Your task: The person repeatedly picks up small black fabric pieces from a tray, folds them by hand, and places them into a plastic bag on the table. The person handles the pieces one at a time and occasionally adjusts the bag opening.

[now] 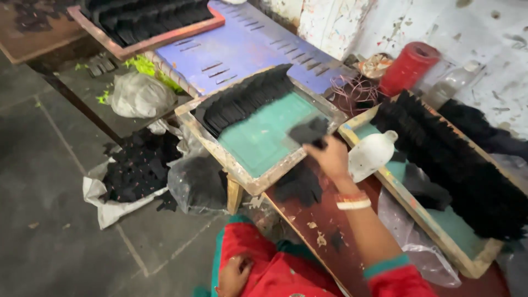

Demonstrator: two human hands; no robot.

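My right hand (330, 158) is raised over the edge of a wooden-framed tray with a green bottom (264, 137) and grips a small stack of thin black pieces (309, 132). A row of the same black pieces (242, 99) stands along that tray's far side. More loose black pieces (300, 184) lie on the dark red board (324, 236) just under my wrist. My left hand (234, 275) rests on my lap against red cloth, fingers curled, with nothing visible in it.
A second framed tray (440, 220) at right holds a long row of black pieces (456, 159). A white plastic bottle (371, 154), a red spool (408, 67), a blue slotted board (236, 49), and bags of black scraps (137, 168) on the floor surround the work area.
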